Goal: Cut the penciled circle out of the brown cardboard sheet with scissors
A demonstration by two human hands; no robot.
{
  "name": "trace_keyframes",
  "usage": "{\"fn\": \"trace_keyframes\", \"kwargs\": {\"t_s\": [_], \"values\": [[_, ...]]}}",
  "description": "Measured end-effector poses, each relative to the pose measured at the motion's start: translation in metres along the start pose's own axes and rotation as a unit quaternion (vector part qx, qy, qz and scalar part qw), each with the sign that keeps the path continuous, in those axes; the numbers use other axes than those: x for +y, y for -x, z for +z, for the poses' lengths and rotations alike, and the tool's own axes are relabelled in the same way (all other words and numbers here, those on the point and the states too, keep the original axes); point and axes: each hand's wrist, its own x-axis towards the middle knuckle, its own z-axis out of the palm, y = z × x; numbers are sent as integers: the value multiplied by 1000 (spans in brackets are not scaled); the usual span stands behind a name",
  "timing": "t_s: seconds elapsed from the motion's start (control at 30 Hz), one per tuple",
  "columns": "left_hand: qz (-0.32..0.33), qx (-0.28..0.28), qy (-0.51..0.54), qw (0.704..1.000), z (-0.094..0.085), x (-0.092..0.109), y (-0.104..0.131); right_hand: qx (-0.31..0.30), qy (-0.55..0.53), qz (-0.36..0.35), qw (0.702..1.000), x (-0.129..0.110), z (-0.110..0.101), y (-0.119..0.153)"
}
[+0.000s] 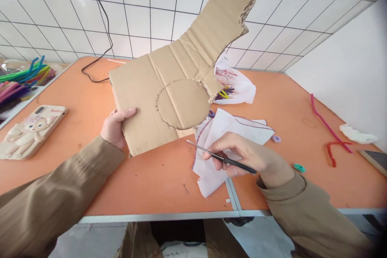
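My left hand (116, 125) grips the lower left edge of a brown cardboard piece (136, 88), thumb on its face. The cardboard is tilted above the table, with a long ragged arm reaching to the upper right. A rough-edged circle (183, 102) is cut into its face, and the disc still sits within the outline. In my right hand (242, 153) is a slim craft knife (231, 162) with a black handle and thin metal blade. Its tip points left, just below the cardboard. Under that hand lies white fabric (223, 129) with dark red stitching along the edges.
A phone in a cartoon case (33, 131) lies at left, near colourful pipe cleaners (27, 72). Behind the cardboard is a white plastic bag (242, 88). A magenta stick (329, 123), a bent red pipe cleaner (332, 153) and a green clip (299, 167) lie at right.
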Motion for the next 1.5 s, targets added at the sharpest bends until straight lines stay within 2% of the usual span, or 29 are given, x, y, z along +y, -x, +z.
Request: {"fn": "trace_keyframes", "kwargs": {"t_s": [0.17, 0.23, 0.33, 0.43, 0.5, 0.6, 0.77, 0.83, 0.93, 1.0, 1.07, 1.13, 1.2, 1.23, 1.27, 1.3, 1.33, 1.4, 1.43, 1.5], "values": [[41, -32, -21, 998, -3, -3, -2, 20, -53, -99, 993, 4, 0, 2], [39, -38, -22, 998, -3, -4, -1, 60, -15, -127, 990, 6, 6, -2], [26, -23, -19, 999, -1, -4, 1, 117, 102, -160, 975, 5, 21, -10], [11, -5, -15, 1000, 1, -3, 3, 115, 261, -133, 949, -3, 37, -18], [-7, 6, -4, 1000, 3, -1, 4, 113, 332, -153, 924, -6, 46, -22], [-30, 17, 17, 999, 6, 3, 6, 118, 385, -173, 899, -7, 54, -27], [-33, 11, 37, 999, 10, 5, 11, 149, 435, -123, 880, -8, 59, -32], [-35, 1, 31, 999, 11, 4, 12, 153, 420, -56, 893, -12, 60, -34], [-43, -1, 21, 999, 11, 2, 12, 130, 310, 96, 937, -22, 61, -39], [-51, 1, 18, 999, 11, 1, 12, 111, 251, 145, 950, -28, 57, -44], [-60, -2, 17, 998, 11, 1, 12, 95, 215, 147, 961, -31, 51, -50], [-68, -8, 12, 998, 11, 1, 12, 49, 155, 130, 978, -32, 46, -55], [-71, -8, 4, 997, 12, 1, 13, 34, 120, 80, 989, -29, 46, -57], [-70, -5, 1, 998, 12, 1, 13, 67, 143, 31, 987, -26, 47, -56], [-67, -2, -1, 998, 12, 0, 13, 149, 201, -41, 967, -24, 51, -53], [-63, 0, -2, 998, 12, 0, 12, 220, 273, -136, 927, -23, 55, -49], [-58, 3, -3, 998, 12, 0, 12, 258, 359, -251, 861, -23, 59, -45], [-51, 1, -8, 999, 12, -2, 12, 285, 501, -422, 699, -26, 66, -37], [-49, -3, -11, 999, 12, -2, 12, 302, 537, -457, 642, -29, 69, -35], [-51, -16, -18, 998, 12, -4, 13, 356, 579, -432, 593, -37, 69, -37]]}}
